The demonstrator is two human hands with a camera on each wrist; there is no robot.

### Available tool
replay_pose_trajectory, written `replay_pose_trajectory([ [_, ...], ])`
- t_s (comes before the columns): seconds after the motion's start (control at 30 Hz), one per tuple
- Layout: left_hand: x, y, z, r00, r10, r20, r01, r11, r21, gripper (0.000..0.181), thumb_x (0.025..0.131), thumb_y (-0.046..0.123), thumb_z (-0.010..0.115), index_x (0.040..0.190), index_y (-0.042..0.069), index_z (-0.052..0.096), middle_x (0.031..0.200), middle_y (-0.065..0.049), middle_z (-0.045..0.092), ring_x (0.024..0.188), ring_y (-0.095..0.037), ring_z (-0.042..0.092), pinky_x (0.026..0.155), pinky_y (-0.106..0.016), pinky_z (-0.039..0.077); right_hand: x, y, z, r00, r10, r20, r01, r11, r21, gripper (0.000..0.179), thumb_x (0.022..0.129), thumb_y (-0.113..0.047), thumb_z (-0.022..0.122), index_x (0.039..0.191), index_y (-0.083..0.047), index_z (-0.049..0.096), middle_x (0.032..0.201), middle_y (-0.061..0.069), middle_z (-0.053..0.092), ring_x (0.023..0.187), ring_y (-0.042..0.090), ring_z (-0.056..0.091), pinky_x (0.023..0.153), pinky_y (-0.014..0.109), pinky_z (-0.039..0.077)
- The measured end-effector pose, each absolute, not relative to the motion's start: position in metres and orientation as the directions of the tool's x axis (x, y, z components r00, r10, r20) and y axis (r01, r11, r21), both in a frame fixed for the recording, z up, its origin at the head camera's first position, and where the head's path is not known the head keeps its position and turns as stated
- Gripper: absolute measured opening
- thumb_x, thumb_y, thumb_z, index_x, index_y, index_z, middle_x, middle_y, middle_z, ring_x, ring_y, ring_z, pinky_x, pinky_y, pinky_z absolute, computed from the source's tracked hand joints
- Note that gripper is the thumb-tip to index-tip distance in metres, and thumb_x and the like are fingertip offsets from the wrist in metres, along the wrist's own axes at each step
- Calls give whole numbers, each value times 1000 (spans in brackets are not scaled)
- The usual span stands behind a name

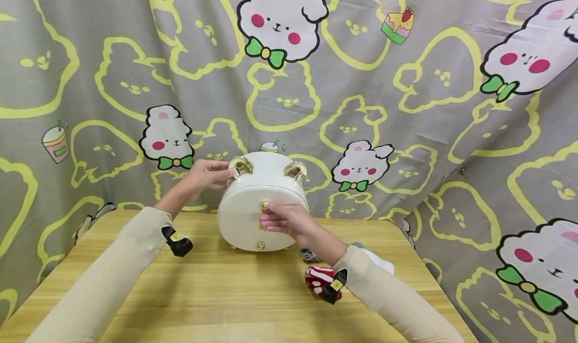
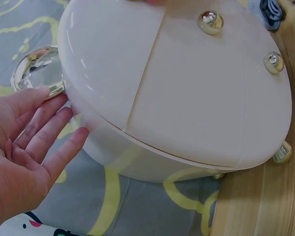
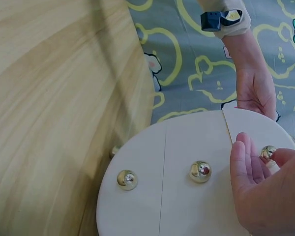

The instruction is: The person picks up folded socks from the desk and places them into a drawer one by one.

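Observation:
A glossy white rounded storage box stands on the table, with two gold ears on top and several gold knobs down its front. Seams divide the front into sections, as the left wrist view shows. My left hand holds the left gold ear between thumb and forefinger, its other fingers spread beside the box. At the front, my right hand pinches the top gold knob with thumb and fingertips. The middle knob and lower knob are untouched. The box's inside is hidden.
Right of the box, partly under my right forearm, lie a red and white cloth item, a grey bundle and a white cloth. A patterned curtain hangs behind the wooden table.

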State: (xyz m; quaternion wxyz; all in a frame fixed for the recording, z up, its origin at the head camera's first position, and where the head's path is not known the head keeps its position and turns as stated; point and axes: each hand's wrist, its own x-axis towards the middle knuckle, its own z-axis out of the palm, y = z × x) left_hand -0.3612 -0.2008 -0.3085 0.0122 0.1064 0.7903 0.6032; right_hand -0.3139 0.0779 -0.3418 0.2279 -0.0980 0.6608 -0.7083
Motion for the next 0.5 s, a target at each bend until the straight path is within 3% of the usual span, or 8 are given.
replay_pose_trajectory([
  [0.5, -361, -200, -308, -976, 186, 111, 155, 242, 958, 48, 100, 24, 67, 140, -1, 58, 135, -21, 65, 127, -36, 62, 99, -44, 59, -320, 79, -341, -869, -462, -176, 214, -30, -976, 38, 106, -17, 54, 128, 14, 59, 85, 3, 77, 80, 12, 75, 80, 25, 64],
])
